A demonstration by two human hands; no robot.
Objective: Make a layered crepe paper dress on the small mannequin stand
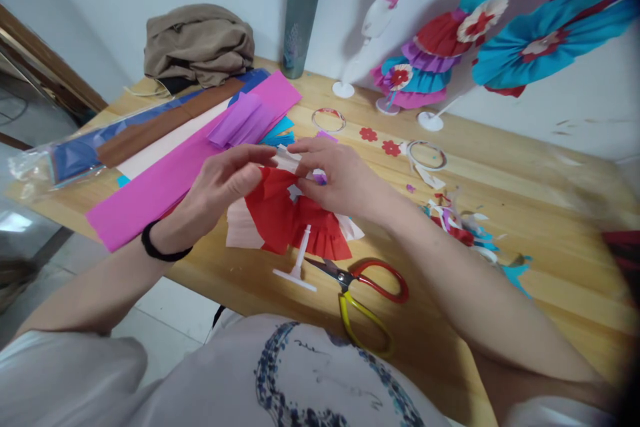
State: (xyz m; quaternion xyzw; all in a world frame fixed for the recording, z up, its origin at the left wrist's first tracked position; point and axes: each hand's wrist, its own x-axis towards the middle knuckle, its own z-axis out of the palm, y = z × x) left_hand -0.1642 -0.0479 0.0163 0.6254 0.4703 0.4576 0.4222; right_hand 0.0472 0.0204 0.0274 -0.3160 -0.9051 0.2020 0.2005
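Observation:
A small white mannequin stand (301, 257) lies tilted on the table in front of me, with gathered red crepe paper (277, 213) around it like a skirt. My right hand (340, 173) is bent over the upper edge of the red paper, its thumb and fingertips on it. My left hand (227, 177) is at the paper's left side, fingers stretched out and thumb tip by the red edge. Pale pink crepe paper (244, 227) lies under the red. Scissors (345, 277) with one red and one yellow handle lie open just right of the stand's base.
Crepe paper strips, including a magenta one (150, 197), lie at the left. Behind are a brown cloth (200, 47), a thermos (303, 20) and several paper-dressed stands (440, 47). Rings of tape or wire (427, 155), red paper flowers (369, 134) and paper scraps (467, 230) lie right.

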